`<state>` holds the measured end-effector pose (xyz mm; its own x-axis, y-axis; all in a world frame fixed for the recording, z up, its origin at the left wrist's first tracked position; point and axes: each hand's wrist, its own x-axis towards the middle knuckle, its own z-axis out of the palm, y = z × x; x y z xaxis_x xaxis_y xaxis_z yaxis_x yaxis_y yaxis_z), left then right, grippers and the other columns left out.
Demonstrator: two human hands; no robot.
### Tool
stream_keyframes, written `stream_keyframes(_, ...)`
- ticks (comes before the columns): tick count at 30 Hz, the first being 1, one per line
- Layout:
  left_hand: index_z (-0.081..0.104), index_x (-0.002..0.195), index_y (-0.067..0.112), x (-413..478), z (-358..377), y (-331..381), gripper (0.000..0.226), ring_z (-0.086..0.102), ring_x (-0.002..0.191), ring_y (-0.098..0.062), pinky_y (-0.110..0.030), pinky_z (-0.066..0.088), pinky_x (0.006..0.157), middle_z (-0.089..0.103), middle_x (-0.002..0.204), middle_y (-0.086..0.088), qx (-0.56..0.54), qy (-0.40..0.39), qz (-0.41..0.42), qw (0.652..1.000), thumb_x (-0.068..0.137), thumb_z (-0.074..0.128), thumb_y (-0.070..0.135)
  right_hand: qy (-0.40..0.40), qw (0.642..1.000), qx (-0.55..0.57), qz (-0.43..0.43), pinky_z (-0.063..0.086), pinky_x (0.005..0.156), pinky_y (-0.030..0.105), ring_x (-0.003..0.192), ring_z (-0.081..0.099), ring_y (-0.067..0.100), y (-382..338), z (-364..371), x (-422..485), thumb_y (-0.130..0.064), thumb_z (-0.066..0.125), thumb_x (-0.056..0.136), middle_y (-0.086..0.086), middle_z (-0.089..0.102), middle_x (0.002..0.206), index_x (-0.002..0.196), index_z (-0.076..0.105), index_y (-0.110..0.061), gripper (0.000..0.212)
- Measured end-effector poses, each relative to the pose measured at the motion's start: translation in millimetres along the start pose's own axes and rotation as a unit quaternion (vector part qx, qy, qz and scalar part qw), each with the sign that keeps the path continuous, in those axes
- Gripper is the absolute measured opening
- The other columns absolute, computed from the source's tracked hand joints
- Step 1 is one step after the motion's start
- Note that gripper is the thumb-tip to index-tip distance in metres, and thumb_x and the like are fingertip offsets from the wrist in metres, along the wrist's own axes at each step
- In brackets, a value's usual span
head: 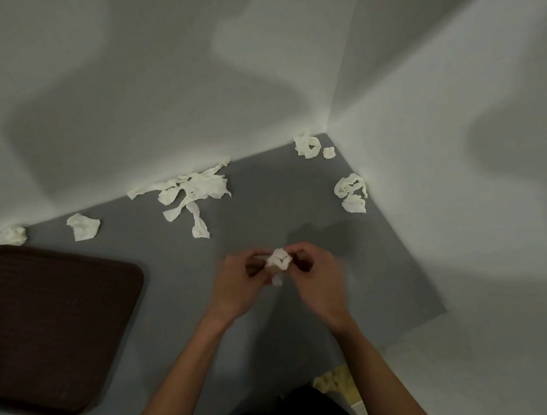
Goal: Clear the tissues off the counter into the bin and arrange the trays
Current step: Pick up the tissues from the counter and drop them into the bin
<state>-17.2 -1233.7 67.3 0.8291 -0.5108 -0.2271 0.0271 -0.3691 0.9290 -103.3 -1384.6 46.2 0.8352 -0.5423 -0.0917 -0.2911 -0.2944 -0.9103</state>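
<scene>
Above the middle of the grey counter (280,327), my left hand (240,287) and my right hand (315,281) pinch one small crumpled white tissue wad (279,261) between their fingertips. Both hands are blurred. Several other torn tissues lie along the back wall: a large shredded tissue heap (194,193), a flat tissue piece (83,226), a small ball (12,235) at the far left, a tissue clump (307,144) in the corner and another tissue clump (351,194) by the right wall. A dark brown tray (46,331) rests on the counter at the left.
White walls close the counter at the back and on the right, meeting in a corner. The counter's front edge runs past my dark clothing; a patch of speckled floor (334,381) shows below it. No bin is in view.
</scene>
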Motion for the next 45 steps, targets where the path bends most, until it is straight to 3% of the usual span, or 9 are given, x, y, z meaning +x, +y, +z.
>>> stream_keyframes(4,0.076,0.118,0.011,2,21,12,0.024,0.075,0.103,-0.013,-0.021,0.058,0.087,0.080,0.107,0.000,-0.109,-0.024,-0.005,0.994,0.094,0.074,0.009,0.044,0.994,-0.069,-0.078,0.050,0.078,0.008,0.085,0.067,-0.007,6,-10,5,-0.008,0.078,0.090,-0.018,0.071,0.094,0.102,0.078,-0.021,0.017)
stream_keyframes(11,0.080,0.106,0.015,25,38,8,0.017,0.075,0.083,-0.002,-0.012,0.051,0.072,0.079,0.087,0.007,-0.016,0.095,-0.005,0.995,0.098,0.067,0.008,-0.048,0.988,-0.108,-0.098,0.042,0.091,0.002,0.105,0.071,-0.002,5,-9,19,0.007,0.058,0.086,-0.013,0.078,0.114,0.125,0.068,-0.023,0.050)
stream_keyframes(15,0.080,0.110,0.014,30,34,3,0.021,0.076,0.087,-0.003,-0.018,0.057,0.084,0.080,0.089,0.009,-0.012,0.104,-0.002,0.994,0.096,0.067,0.004,0.017,0.968,-0.239,-0.076,0.055,0.081,0.032,0.089,0.072,0.025,40,-41,84,-0.011,0.057,0.091,0.000,0.076,0.099,0.108,0.071,-0.025,0.026)
stream_keyframes(19,0.079,0.111,0.019,29,32,-7,0.022,0.077,0.089,-0.009,-0.032,0.060,0.092,0.081,0.091,0.007,-0.013,0.086,-0.009,0.996,0.097,0.068,0.007,0.009,0.941,-0.338,0.014,0.051,0.092,0.043,0.115,0.061,0.042,89,-74,154,-0.002,0.055,0.091,0.019,0.062,0.129,0.133,0.064,-0.010,0.044)
stream_keyframes(25,0.080,0.113,0.023,17,35,-25,0.024,0.077,0.092,-0.010,-0.042,0.060,0.095,0.080,0.095,0.011,-0.007,0.083,-0.027,0.996,0.095,0.072,0.009,0.001,0.959,-0.261,0.107,0.051,0.105,0.054,0.123,0.058,0.043,117,-75,151,-0.020,0.039,0.107,0.021,0.061,0.133,0.129,0.062,-0.004,0.037)
stream_keyframes(35,0.080,0.111,0.022,-25,61,-40,0.023,0.076,0.090,-0.005,-0.032,0.060,0.092,0.080,0.096,0.010,0.010,0.067,-0.045,0.997,0.093,0.074,0.008,-0.020,0.963,-0.253,0.090,0.049,0.100,0.044,0.119,0.056,0.039,123,-59,33,-0.021,0.038,0.108,0.018,0.059,0.129,0.128,0.064,-0.010,0.034)
stream_keyframes(37,0.079,0.108,0.026,-42,74,-42,0.024,0.075,0.089,-0.004,-0.029,0.060,0.091,0.080,0.094,0.012,0.009,0.066,-0.047,0.997,0.093,0.075,0.008,-0.023,0.967,-0.237,0.087,0.050,0.095,0.032,0.117,0.061,0.035,129,-65,9,-0.018,0.045,0.106,0.014,0.065,0.125,0.125,0.069,-0.014,0.031)
stream_keyframes(41,0.078,0.105,0.033,-90,107,-43,0.028,0.074,0.088,-0.001,-0.019,0.058,0.086,0.079,0.092,0.018,-0.001,0.069,-0.047,0.996,0.093,0.075,0.008,0.030,0.984,-0.166,0.057,0.048,0.088,0.021,0.096,0.071,0.014,138,-94,-58,-0.008,0.074,0.091,-0.003,0.080,0.099,0.098,0.084,-0.024,0.020)
stream_keyframes(45,0.080,0.111,0.023,-146,151,-52,0.026,0.075,0.095,-0.006,-0.023,0.058,0.089,0.080,0.100,0.013,-0.028,0.076,-0.066,0.995,0.093,0.074,0.006,0.068,0.990,-0.047,0.110,0.051,0.079,0.009,0.088,0.071,-0.003,146,-138,-144,-0.022,0.077,0.093,-0.018,0.078,0.092,0.097,0.083,-0.033,0.013)
